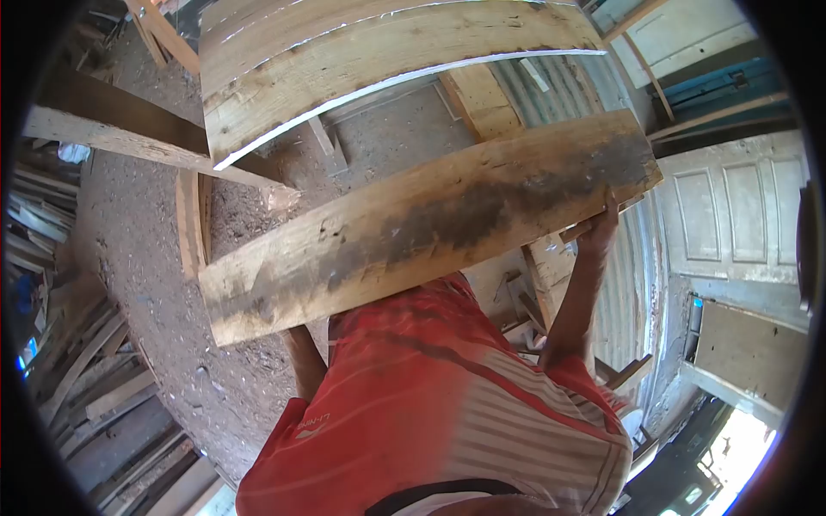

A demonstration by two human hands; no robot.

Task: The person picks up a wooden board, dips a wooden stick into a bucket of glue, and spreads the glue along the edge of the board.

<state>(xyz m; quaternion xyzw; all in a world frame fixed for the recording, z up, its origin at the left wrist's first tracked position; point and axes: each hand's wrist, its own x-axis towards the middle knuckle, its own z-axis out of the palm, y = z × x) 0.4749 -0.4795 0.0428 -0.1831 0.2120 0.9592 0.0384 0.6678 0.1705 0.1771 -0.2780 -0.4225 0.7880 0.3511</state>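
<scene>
A long, broad wooden board [430,219] with dark stains slants across the view in front of my red shirt [387,396]. Its right end is higher in view than its left. At the lower right edge, my right hand [600,225] is closed on the board, thumb along the near face and the other fingers largely hidden. My left forearm [307,365] reaches beneath the left part of the board, which covers my left hand and its fingers. Beyond lies a panel of joined planks [387,56] with a white front edge.
A thick timber beam [129,129] runs to the joined planks from the left. Scrap wood [103,404] is piled at left on the dirt floor [172,344]. Corrugated metal sheeting [615,292] and a pale panelled door [731,211] stand at right.
</scene>
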